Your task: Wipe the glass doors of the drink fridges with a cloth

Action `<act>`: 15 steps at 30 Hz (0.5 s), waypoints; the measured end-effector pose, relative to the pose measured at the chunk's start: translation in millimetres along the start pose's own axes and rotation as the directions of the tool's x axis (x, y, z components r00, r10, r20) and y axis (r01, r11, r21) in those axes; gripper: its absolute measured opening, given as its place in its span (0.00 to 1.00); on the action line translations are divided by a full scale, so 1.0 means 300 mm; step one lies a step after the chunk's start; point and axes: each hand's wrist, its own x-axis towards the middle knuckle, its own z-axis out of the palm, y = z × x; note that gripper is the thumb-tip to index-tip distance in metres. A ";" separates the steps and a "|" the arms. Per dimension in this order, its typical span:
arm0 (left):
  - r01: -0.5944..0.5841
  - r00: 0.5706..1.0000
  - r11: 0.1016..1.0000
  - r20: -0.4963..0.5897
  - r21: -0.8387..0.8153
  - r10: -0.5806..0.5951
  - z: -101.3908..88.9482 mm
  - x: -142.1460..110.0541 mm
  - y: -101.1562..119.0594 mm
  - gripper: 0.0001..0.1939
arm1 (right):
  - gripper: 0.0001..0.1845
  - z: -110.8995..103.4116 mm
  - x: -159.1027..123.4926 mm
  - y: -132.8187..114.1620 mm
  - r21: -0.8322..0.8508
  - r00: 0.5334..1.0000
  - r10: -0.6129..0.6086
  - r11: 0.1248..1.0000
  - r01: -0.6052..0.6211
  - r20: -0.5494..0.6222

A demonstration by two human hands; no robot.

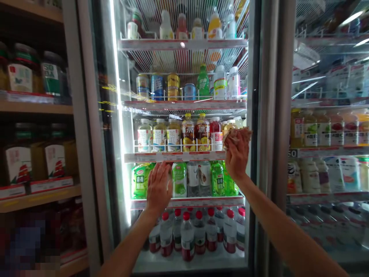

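My right hand (238,156) holds a crumpled brownish cloth (238,137) up against the glass door (184,109) of a lit drinks fridge, near its right side. Behind that hand and the cloth, parts of the bottles on the middle shelf are hidden. My left hand (159,186) is raised flat at the glass, fingers stretched out and holding nothing. Through the door, it overlaps green bottles (140,181) on the shelf behind. Between the two hands show a pale green bottle (179,180) and bottles of dark tea (202,132) above.
Red-capped water bottles (187,234) stand at the fridge's bottom. A metal door frame (278,115) runs upright at the right, beside another glass-fronted fridge with bottles (319,129). Wooden shelves (37,107) with large jars (21,69) stand at the left.
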 end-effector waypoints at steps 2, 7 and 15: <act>0.001 1.000 1.000 -0.011 -0.008 -0.001 0.004 0.002 0.003 0.34 | 0.25 0.025 -0.006 -0.064 0.023 0.997 -0.052 0.998 0.050 0.053; 0.020 1.000 1.000 0.002 0.014 -0.020 -0.007 -0.012 -0.031 0.32 | 0.21 0.025 -0.131 -0.223 0.208 0.820 -0.468 0.883 0.420 0.330; 0.081 0.997 0.995 -0.020 0.061 -0.080 -0.070 -0.045 -0.151 0.30 | 0.24 0.067 0.034 -0.100 0.068 1.000 -0.007 0.998 0.008 -0.014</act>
